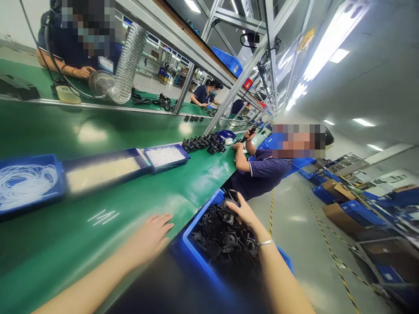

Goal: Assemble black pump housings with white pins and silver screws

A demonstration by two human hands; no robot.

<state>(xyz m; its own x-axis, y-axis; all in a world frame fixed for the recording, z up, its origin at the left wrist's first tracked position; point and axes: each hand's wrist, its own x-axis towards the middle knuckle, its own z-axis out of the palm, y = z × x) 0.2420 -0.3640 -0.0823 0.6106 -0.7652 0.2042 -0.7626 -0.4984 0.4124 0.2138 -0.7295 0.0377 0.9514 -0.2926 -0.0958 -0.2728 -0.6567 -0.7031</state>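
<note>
While the left hand (151,237) lies flat, released, on the belt (183,183), the right hand (240,209) grasps a black part (231,197).

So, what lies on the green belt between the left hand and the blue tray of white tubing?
In the head view, only a few thin white strips lie between the left hand and the blue tray; otherwise the belt is bare.

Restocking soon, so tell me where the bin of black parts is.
The bin sits at lower centre, against the belt edge, with the right hand inside it.
</note>
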